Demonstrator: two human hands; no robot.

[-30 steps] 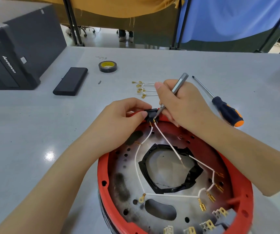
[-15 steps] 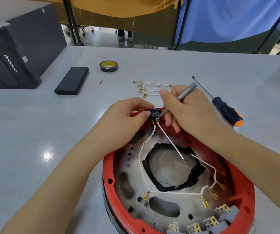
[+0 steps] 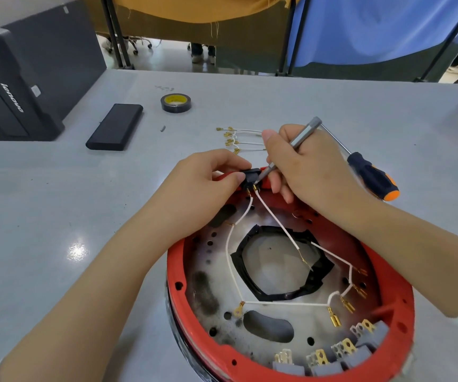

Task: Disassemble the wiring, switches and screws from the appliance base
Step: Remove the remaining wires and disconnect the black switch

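- Pinched between the left hand (image 3: pixel 203 186)'s fingertips, a small black switch (image 3: pixel 251 177) sits at the far rim of the red appliance base (image 3: pixel 194 321) on the grey table (image 3: pixel 57 216).
- Right hand (image 3: pixel 310 166) grips a slim grey screwdriver (image 3: pixel 302 136) like a pen, tip at the switch's brass terminals.
- White wires (image 3: pixel 285 302) run from the switch across the metal plate to loose brass connectors.
- Removed wires (image 3: pixel 245 139) lie beyond the hands, partly hidden.
- An orange-tipped screwdriver (image 3: pixel 371 179), tape roll (image 3: pixel 175 102) and flat black case (image 3: pixel 115 126) lie nearby.
- A black box (image 3: pixel 15 86) reads "lenovo"; the base's near edge is cut off.
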